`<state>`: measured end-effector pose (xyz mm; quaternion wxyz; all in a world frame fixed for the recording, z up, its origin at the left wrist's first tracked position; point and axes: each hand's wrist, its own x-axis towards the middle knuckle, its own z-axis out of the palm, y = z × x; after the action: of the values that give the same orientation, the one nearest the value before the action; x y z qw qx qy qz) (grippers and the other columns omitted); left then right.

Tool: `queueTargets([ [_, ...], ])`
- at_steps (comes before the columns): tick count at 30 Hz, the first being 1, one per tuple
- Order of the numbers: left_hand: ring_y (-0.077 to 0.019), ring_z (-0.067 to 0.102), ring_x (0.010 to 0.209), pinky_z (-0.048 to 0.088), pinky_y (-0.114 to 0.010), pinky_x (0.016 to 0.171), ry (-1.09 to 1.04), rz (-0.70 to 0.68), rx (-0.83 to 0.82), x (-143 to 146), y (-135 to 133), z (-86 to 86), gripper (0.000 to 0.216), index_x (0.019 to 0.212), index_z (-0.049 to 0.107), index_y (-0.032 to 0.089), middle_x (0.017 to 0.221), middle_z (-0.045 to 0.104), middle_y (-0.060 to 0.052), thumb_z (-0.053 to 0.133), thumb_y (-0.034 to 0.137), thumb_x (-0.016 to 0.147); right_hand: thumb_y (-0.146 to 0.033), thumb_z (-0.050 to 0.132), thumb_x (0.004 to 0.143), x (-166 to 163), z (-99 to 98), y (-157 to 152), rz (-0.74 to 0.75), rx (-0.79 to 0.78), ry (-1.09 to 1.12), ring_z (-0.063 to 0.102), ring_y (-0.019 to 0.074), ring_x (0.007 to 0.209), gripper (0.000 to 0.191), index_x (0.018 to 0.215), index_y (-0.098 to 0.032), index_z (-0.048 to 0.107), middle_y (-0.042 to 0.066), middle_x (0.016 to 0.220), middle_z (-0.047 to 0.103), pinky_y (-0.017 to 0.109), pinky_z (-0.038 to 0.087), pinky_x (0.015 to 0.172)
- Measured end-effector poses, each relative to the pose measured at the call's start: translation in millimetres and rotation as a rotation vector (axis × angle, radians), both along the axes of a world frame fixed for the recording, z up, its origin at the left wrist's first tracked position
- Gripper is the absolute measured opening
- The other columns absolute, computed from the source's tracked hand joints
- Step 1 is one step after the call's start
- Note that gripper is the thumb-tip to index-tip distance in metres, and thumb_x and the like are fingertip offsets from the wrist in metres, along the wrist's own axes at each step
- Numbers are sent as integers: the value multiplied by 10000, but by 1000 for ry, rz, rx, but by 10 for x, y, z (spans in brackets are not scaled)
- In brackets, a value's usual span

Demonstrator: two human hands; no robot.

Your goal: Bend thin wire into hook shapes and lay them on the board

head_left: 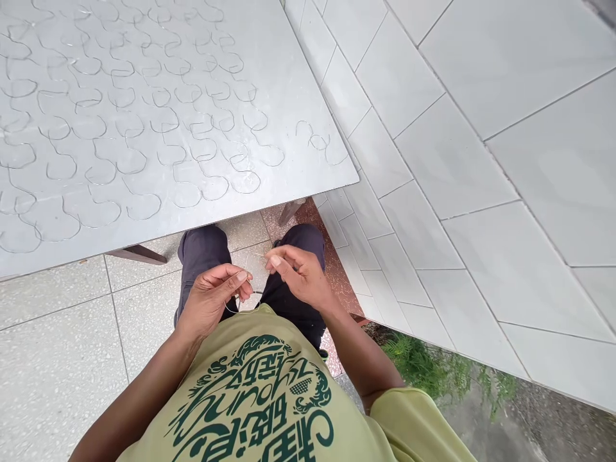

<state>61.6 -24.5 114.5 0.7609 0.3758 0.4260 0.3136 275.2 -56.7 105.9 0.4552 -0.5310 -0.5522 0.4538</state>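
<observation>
Both my hands are in front of my belly, over my dark trousers. My left hand (214, 298) pinches one end of a thin metal wire (243, 309), which curves in a loop below my fingers. My right hand (298, 273) pinches the wire's other end, fingers pressed together. The two hands are a few centimetres apart. A grey board (298, 96) lies ahead of me, and on it lie several bent wire hooks (139, 160) in rows.
The board rests on wooden legs (139, 255) above a speckled tiled floor (58, 359). A white tiled wall (457, 160) runs along the right. Green plants (423, 362) grow at its base. I wear a yellow-green printed shirt (269, 398).
</observation>
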Motion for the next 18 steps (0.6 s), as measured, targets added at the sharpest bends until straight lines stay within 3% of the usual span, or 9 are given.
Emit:
queueTargets([
  [3,-136,607,692,496,-271,678,48,51,42,29,0,-19,189,852,781,182,760,722,-32,809,367,874,-524,607,1024,-91,-27,-83,151,-193,169,636,135,689,376,948,-173,721,37,817,724,240,461,605],
  [6,-131,590,692,487,-267,686,61,78,41,46,3,-35,198,864,780,181,763,715,-27,815,375,869,-534,630,1009,-192,-80,-142,212,-270,229,624,119,662,402,893,-162,724,36,799,730,224,456,593],
  [9,-127,587,682,485,-261,680,45,79,8,45,10,-46,220,879,779,176,764,712,-29,819,391,866,-543,579,1034,-238,-128,-162,202,-282,285,603,105,617,450,841,-159,711,30,763,722,215,463,583],
  [14,-159,646,790,520,-291,782,32,54,6,11,9,-62,347,1079,789,174,884,747,-70,744,480,922,-531,610,1017,-233,-166,-134,92,-270,249,575,94,587,428,820,-161,697,8,704,686,209,467,583],
  [18,-180,662,858,529,-302,813,105,45,37,-58,-25,-109,335,1038,797,174,946,755,-84,718,484,939,-512,602,1022,-212,-188,-92,44,-247,236,563,91,577,420,798,-166,677,-4,676,656,212,466,583],
])
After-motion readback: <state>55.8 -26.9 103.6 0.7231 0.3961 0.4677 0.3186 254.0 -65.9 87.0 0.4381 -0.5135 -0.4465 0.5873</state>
